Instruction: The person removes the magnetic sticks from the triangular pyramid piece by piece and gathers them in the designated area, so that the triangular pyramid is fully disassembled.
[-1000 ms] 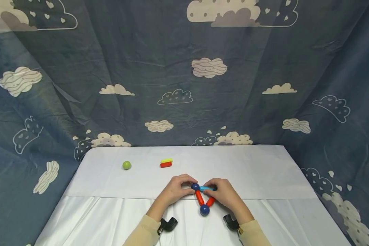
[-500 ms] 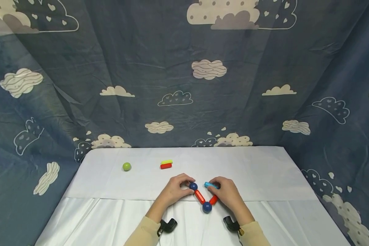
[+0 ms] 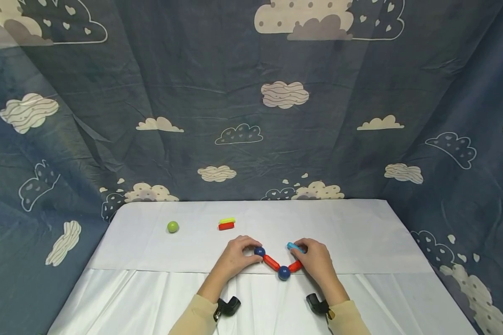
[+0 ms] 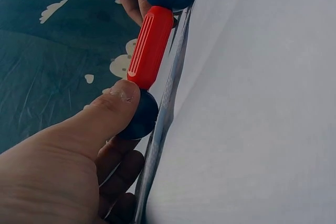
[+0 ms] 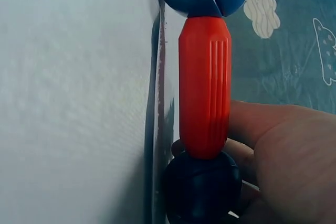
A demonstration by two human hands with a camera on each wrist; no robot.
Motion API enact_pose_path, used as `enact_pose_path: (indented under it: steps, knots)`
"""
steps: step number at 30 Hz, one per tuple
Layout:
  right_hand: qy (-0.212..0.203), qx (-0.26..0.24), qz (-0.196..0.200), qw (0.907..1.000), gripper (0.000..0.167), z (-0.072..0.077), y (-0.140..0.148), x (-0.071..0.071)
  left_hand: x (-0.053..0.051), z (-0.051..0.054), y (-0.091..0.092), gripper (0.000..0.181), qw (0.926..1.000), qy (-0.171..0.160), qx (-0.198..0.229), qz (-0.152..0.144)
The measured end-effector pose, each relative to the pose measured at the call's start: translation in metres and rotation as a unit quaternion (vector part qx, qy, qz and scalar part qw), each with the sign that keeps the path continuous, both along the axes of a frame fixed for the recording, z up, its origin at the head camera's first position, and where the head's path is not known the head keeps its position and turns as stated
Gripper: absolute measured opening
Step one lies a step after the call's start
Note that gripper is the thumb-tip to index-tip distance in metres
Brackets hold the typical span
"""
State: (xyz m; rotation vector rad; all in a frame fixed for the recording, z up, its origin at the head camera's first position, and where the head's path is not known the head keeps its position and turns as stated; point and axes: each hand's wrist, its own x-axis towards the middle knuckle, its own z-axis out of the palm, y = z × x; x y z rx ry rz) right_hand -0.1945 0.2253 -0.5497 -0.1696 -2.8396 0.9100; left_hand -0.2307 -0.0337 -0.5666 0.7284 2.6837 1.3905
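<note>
Two red rods meet at a dark blue middle ball (image 3: 283,273) in a wide V on the white table. My left hand (image 3: 234,256) pinches the dark blue left ball (image 3: 259,251), where the left red rod (image 3: 271,263) ends. The right red rod (image 3: 295,266) runs to a dark blue right ball (image 5: 202,187), which my right hand (image 3: 317,260) holds and hides in the head view. A light blue rod (image 3: 295,247) sticks out from the right hand's fingertips, pointing back and left. Its other end is covered by the fingers.
A green ball (image 3: 173,227) lies at the back left of the white table (image 3: 339,228). Right of it, a yellow rod (image 3: 227,220) and a red rod (image 3: 226,226) lie side by side. Dark cloud-patterned cloth (image 3: 318,153) hangs behind.
Both end balls have moved apart, so the V of red rods has widened. The light blue rod's tip has come away from the left ball and swung right and back with the right hand.
</note>
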Motion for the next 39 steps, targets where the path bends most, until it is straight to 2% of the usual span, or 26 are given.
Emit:
enact_pose_path:
  steps: [4, 7, 11, 15, 19, 28, 39]
  knots:
    - [0.023, 0.005, 0.003, 0.9997, 0.031, 0.004, -0.002, 0.001, 0.001, -0.002, 0.000, 0.030, 0.9999, -0.004, -0.003, 0.010]
    - [0.061, 0.004, 0.009, 0.9981, 0.031, 0.009, -0.008, 0.003, 0.000, -0.003, 0.000, 0.031, 0.9998, -0.010, -0.005, 0.016]
    - [0.091, -0.003, 0.044, 0.9949, 0.029, 0.015, -0.021, 0.009, -0.002, -0.004, 0.001, 0.031, 0.9997, -0.010, -0.007, 0.020]
    - [0.066, -0.011, 0.103, 0.9924, 0.027, 0.014, -0.034, 0.013, -0.002, -0.004, 0.001, 0.031, 0.9998, 0.002, -0.002, 0.017]
    - [0.037, -0.003, 0.132, 0.9905, 0.025, 0.011, -0.041, 0.015, -0.002, -0.004, 0.001, 0.031, 0.9999, 0.012, 0.001, 0.013]
    - [0.013, 0.016, 0.144, 0.9894, 0.020, 0.003, -0.041, 0.014, -0.003, -0.005, 0.000, 0.029, 0.9999, -0.001, -0.003, 0.015]
    - [-0.005, 0.015, 0.141, 0.9899, 0.015, 0.005, -0.043, 0.014, -0.002, -0.003, -0.001, 0.028, 0.9995, -0.027, 0.001, 0.015]
